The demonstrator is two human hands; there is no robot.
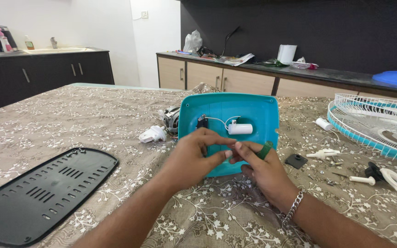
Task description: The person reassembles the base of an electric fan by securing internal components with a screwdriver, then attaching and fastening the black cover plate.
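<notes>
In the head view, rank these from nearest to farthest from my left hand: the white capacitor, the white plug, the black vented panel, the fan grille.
From the left hand:
1. White capacitor, just above, inside the teal housing.
2. White plug, up and left on the cloth.
3. Black vented panel, far left.
4. Fan grille, far right.

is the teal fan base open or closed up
Open. The teal base shell stands with its hollow inside facing the camera, white capacitor and wires exposed; the black vented cover plate lies apart on the tablecloth.
</notes>
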